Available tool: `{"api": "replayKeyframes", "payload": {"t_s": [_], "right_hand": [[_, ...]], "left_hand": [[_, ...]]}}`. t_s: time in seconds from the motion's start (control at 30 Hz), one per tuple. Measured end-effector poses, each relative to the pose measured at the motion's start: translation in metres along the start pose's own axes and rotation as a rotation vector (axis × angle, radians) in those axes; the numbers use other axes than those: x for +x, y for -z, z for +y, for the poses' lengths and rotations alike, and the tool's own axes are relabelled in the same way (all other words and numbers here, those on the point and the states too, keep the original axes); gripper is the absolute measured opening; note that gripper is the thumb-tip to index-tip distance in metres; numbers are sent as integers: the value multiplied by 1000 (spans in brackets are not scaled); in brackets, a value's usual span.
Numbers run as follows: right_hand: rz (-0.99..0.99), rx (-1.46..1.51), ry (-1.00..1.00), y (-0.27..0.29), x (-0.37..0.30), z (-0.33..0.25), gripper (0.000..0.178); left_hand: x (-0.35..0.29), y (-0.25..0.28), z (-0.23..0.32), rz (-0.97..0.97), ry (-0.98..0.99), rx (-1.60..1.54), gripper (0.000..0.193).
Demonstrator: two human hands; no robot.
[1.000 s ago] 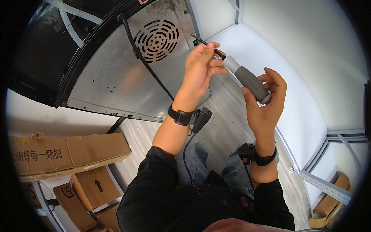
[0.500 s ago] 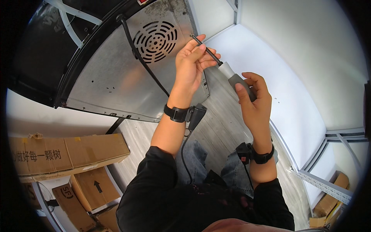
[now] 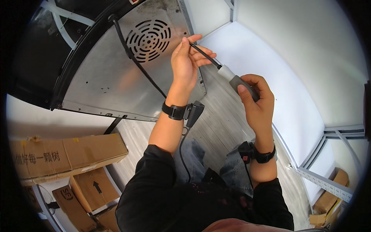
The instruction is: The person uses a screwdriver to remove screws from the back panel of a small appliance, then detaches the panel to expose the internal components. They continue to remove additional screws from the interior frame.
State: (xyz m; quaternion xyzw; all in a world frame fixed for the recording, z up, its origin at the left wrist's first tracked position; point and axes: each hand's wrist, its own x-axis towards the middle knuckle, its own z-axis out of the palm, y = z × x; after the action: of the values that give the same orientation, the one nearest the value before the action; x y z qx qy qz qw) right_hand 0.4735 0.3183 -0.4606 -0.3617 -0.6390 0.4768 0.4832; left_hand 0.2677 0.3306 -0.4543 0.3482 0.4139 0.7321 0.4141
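Observation:
A screwdriver (image 3: pixel 226 72) with a grey and white handle and a long dark shaft points up and to the left. My right hand (image 3: pixel 259 101) is closed around the grey part of its handle. At the far end of the shaft, my left hand (image 3: pixel 183 67) pinches the tip between thumb and forefinger, its other fingers stretched out behind the shaft. The tip itself is hidden by the thumb. Just behind my left hand stands the metal panel (image 3: pixel 112 73) of a large appliance, with a round slotted vent (image 3: pixel 148 41) and small holes along its edge.
A black cable (image 3: pixel 135 58) hangs across the panel. White board (image 3: pixel 270 81) lies to the right, bordered by a perforated metal frame (image 3: pixel 324 179). Cardboard boxes (image 3: pixel 73 154) are stacked at the lower left; another cardboard box (image 3: pixel 328 195) is at the lower right. Below lies wood-look floor (image 3: pixel 216 112).
The left thumb has moved up over the screwdriver's tip, where a small bright piece showed before. The right hand keeps its grip, shifted slightly right. The view has shifted a little.

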Motion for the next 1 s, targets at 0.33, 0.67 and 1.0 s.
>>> {"api": "replayKeyframes", "payload": {"t_s": [0.33,0.67,1.0], "right_hand": [[-3,138,-342,46,-20,53,18],[343,-109,-487,151,-22,101,14],[487,0,-532,185,-13,109,16]], "left_hand": [[9,-1,-80,-16,316,-168,12],[-4,-46,-283,-29,478,290,14],[-31,-88,-418,-388,-13,1087,10]]}}
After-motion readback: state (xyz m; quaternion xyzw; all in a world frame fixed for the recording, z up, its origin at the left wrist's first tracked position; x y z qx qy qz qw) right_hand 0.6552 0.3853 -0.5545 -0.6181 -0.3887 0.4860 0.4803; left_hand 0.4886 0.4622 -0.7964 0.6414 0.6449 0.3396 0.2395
